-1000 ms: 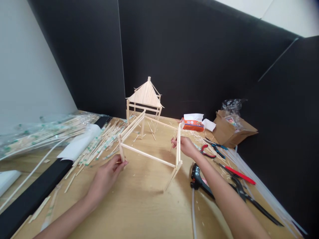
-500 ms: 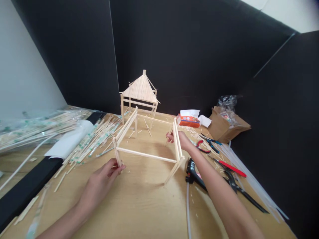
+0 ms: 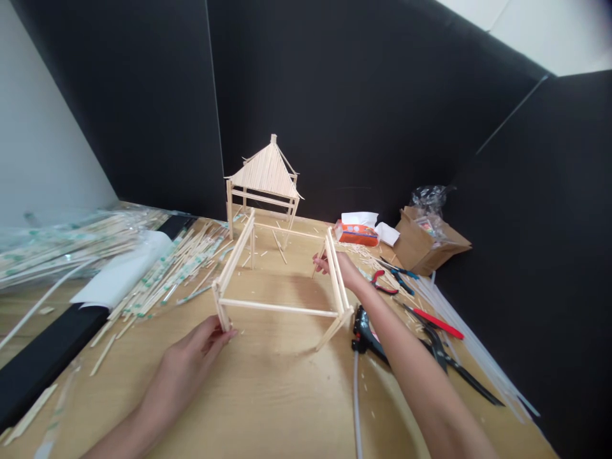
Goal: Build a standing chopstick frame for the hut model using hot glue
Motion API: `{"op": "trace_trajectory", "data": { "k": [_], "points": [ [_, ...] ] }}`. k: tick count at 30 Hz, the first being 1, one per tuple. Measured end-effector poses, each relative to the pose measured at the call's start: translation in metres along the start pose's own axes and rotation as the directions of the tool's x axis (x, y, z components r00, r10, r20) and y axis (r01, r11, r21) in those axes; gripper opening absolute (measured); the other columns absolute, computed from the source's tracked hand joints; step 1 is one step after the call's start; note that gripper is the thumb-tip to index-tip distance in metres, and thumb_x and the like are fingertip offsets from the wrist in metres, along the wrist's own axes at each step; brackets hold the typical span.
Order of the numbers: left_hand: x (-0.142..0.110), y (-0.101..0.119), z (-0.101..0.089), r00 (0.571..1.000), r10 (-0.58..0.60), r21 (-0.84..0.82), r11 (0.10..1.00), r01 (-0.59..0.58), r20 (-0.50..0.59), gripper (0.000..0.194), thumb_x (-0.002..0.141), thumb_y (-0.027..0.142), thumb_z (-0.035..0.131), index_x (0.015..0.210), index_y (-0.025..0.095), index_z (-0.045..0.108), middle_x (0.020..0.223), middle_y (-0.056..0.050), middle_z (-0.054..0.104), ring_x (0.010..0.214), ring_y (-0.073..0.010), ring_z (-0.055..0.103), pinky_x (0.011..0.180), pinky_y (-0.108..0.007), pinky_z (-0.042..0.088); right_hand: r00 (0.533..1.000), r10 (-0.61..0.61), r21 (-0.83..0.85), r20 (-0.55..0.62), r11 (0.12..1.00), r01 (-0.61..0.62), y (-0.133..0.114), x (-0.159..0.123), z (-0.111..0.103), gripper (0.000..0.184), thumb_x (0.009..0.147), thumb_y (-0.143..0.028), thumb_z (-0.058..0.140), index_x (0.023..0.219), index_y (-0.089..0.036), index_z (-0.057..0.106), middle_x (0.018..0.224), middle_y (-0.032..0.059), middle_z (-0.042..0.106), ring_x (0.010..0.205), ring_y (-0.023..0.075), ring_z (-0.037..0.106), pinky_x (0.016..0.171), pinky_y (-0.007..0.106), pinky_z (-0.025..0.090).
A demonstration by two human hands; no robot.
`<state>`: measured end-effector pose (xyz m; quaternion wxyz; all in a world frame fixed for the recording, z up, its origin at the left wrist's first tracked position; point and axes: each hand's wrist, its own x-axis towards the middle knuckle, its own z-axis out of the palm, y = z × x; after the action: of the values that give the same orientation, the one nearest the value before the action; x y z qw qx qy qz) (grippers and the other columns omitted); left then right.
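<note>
Chopstick frame (image 3: 280, 307) is held between both hands over the wooden table (image 3: 287, 395); uneven pressure could twist it or crack a thin joint, and its slanting leg (image 3: 332, 333) could snag the tabletop. It sits at 1 o'clock from the left hand (image 3: 189, 360), whose fingers pinch the near corner post (image 3: 220, 315), and at 9 o'clock from the right hand (image 3: 342, 268), closed around the side rails. A stick hut model (image 3: 262, 182) stands at 12 o'clock, chopstick bundles (image 3: 162, 274) at 9, a glue gun (image 3: 363, 335) at 4.
</note>
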<state>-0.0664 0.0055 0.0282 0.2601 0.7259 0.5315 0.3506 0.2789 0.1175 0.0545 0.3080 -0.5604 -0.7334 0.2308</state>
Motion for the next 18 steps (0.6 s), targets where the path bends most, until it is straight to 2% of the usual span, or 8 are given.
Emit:
{"op": "trace_trajectory", "data": {
  "k": [9,18],
  "points": [
    [-0.002,-0.002,0.005,0.999,-0.016,-0.004,1.0,0.017,0.028,0.023,0.084,0.046,0.049,0.087,0.025,0.057,0.08,-0.002,0.074,0.069,-0.0185,0.071,0.059,-0.023,0.051,1.0,-0.007,0.007,-0.011,1.0,0.007,-0.001,0.0,0.001,0.024,0.092,-0.037,0.057,0.093,-0.015,0.067,0.074,0.0016,0.07,0.069,0.015,0.067,0.066,0.028,0.053],
    [-0.005,-0.005,0.007,1.0,0.021,0.011,1.0,-0.021,0.022,0.026,0.086,0.048,0.048,0.092,0.024,0.058,0.082,0.0,0.072,0.069,-0.0165,0.07,0.061,-0.022,0.051,1.0,0.007,-0.011,-0.018,1.0,-0.007,0.009,0.003,0.007,0.026,0.093,-0.039,0.056,0.095,-0.014,0.064,0.082,0.0006,0.067,0.071,0.0129,0.065,0.068,0.031,0.055]
  ]
}}
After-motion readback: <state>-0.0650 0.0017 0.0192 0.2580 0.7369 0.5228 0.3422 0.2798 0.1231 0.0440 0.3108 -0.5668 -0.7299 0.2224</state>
